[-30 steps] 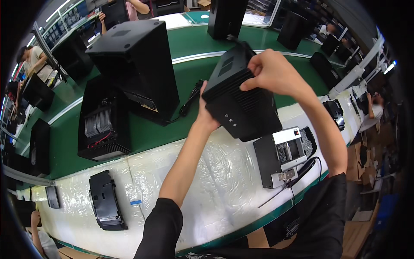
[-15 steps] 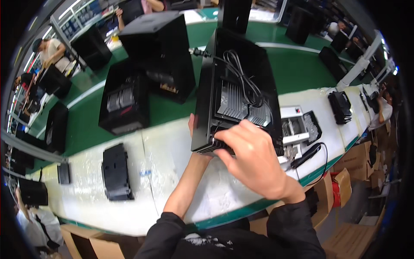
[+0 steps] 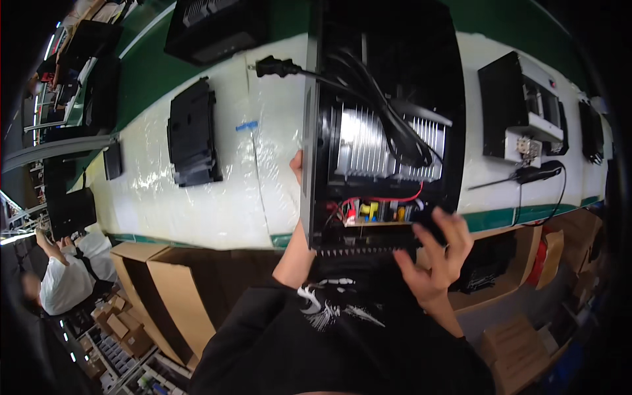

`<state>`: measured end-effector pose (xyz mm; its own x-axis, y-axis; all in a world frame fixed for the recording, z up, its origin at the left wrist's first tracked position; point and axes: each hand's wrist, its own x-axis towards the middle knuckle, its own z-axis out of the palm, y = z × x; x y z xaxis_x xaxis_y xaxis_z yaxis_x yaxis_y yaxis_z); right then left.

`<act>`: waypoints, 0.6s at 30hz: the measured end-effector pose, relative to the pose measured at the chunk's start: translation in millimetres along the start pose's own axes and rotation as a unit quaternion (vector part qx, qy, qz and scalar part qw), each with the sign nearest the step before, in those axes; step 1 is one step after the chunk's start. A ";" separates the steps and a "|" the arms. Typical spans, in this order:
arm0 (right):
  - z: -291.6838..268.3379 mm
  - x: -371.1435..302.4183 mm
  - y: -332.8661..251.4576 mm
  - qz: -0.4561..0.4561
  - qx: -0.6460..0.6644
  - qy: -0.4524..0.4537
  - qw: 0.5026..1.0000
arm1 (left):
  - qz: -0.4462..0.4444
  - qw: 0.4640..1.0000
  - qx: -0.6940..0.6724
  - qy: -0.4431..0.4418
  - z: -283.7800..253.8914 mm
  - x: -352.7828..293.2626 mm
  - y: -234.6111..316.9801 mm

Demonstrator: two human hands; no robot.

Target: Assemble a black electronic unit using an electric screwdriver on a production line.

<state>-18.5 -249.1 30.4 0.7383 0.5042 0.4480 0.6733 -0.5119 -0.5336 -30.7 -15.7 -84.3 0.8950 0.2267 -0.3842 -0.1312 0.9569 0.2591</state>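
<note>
A black open-topped equipment case (image 3: 308, 197) stands at the near edge of the bench, tilted up toward me. Inside lie a silver finned heat sink (image 3: 352, 148), a coiled black power cord (image 3: 395, 125) and a circuit board (image 3: 375, 212) with coloured components and red wires. The cord's plug (image 3: 276, 66) sticks out past the left wall. My left hand (image 3: 297, 166) grips the case's left side, mostly hidden behind it. At the near right corner my right hand (image 3: 438, 253) has its fingers spread and bent beside the case edge; whether they touch it I cannot tell.
A black ribbed plastic part (image 3: 192, 135) lies left on the white-covered bench (image 3: 230, 210). To the right are a black-and-white metal unit (image 3: 503, 99) and a corded black screwdriver-like tool (image 3: 536, 172). Cardboard boxes (image 3: 174, 289) stand below. Another person (image 3: 72, 276) works at far left.
The view has dropped closer to the bench. The case now sits nearer to me, its interior and circuit board more exposed. My right hand has left the front edge's middle for the right corner, fingers spreading.
</note>
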 end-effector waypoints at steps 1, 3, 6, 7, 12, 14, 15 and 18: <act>4.3 -4.1 2.5 0.020 -0.005 0.007 1.000 | -0.011 1.000 -0.003 0.003 -9.0 -2.4 1.8; 14.8 -11.4 2.6 0.066 0.027 0.034 0.997 | -0.032 0.999 -0.009 0.004 -22.0 -7.0 7.8; 23.7 -9.3 -5.0 0.125 0.099 0.078 0.984 | -0.054 0.998 -0.019 -0.015 -27.6 -8.0 21.6; 25.4 -12.3 -6.8 0.172 0.136 0.051 0.974 | -0.059 0.998 -0.020 -0.013 -32.0 -11.3 28.0; 30.4 -4.4 -11.0 0.172 0.161 0.024 0.972 | -0.047 0.950 0.255 0.172 -16.1 -29.9 42.0; 30.2 -4.9 -7.9 0.136 0.122 -0.022 0.983 | 0.005 0.944 0.301 0.133 -5.2 -40.3 42.7; 30.8 -3.4 -7.5 0.137 0.123 -0.025 0.983 | 0.058 0.932 0.345 0.090 -3.7 -42.9 42.7; 27.6 5.5 -10.7 0.199 0.233 -0.020 0.952 | 0.082 0.890 0.430 0.124 10.8 -54.2 46.9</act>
<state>-22.7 -221.6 18.8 0.9227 0.3662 0.1207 0.2428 -0.3084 -0.9197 -80.8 15.0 -41.7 0.7580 0.4864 -0.4346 0.2192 0.4376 0.8721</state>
